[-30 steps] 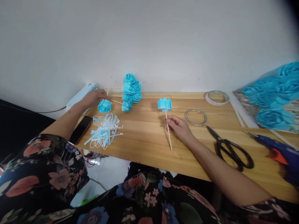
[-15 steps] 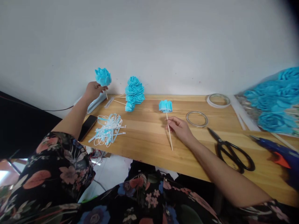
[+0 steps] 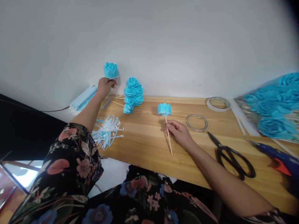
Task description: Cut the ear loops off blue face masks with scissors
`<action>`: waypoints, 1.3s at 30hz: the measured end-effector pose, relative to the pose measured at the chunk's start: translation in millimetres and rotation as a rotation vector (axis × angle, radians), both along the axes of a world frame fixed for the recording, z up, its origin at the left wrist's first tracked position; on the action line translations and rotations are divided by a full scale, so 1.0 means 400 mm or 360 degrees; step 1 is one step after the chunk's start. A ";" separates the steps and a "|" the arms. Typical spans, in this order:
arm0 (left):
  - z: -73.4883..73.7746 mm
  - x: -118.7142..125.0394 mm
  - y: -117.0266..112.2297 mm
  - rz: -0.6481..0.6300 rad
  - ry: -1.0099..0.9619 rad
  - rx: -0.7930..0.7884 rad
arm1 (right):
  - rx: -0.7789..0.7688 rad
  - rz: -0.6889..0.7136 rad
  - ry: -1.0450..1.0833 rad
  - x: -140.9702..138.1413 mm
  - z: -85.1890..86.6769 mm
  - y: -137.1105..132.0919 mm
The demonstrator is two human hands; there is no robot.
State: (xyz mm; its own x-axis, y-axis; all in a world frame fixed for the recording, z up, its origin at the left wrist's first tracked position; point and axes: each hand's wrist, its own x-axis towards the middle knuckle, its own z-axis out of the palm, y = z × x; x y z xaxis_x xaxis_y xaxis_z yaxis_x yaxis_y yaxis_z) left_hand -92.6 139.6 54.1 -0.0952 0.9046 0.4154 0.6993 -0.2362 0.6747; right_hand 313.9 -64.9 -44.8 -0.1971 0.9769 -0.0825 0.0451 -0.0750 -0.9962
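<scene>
left flower stem (image 3: 116, 91): partly hidden — left hand (image 3: 106, 86)
glue gun (image 3: 272, 151): blurred, cut off right
bouquet (image 3: 271, 126): cut off — right edge

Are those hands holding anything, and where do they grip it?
Yes, both. The left hand grips the higher blue flower high on its thin stem; the right hand holds the lower blue flower by the upper part of its pale stick.

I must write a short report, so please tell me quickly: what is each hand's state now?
Left hand: closed, holding a blue flower from below.
Right hand: closed, holding a second flower by its pale stem.
</scene>
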 end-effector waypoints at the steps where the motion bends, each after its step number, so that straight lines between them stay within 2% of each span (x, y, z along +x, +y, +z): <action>1: -0.003 0.001 0.008 0.0007 0.0015 0.0004 | -0.0001 0.0001 0.0000 0.000 0.001 0.000; 6: -0.022 0.010 0.031 -0.0070 0.0100 -0.0021 | -0.0017 0.0014 -0.0019 0.001 0.007 -0.003; 15: -0.057 0.037 0.013 -0.0024 0.0438 -0.0328 | 0.0003 0.0034 -0.0030 0.001 0.006 -0.005; 22: -0.076 0.035 0.012 -0.0062 0.0485 -0.0342 | -0.0004 0.0031 -0.0025 -0.002 0.007 -0.005; 32: -0.087 0.018 0.001 0.0107 0.0556 -0.0309 | 0.0001 0.0034 -0.0028 -0.003 0.010 -0.005; 39: -0.094 0.003 -0.012 0.0140 0.0567 -0.0392 | 0.0026 0.0050 -0.0043 -0.001 0.005 -0.005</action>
State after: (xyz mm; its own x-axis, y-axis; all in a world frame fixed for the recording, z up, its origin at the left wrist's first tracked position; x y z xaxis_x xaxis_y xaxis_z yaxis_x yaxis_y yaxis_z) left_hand -91.4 134.9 16.5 -0.0664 0.9756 0.2094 0.9087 -0.0276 0.4164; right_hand 313.6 -66.8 -42.7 -0.2254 0.9716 -0.0720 0.0741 -0.0566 -0.9956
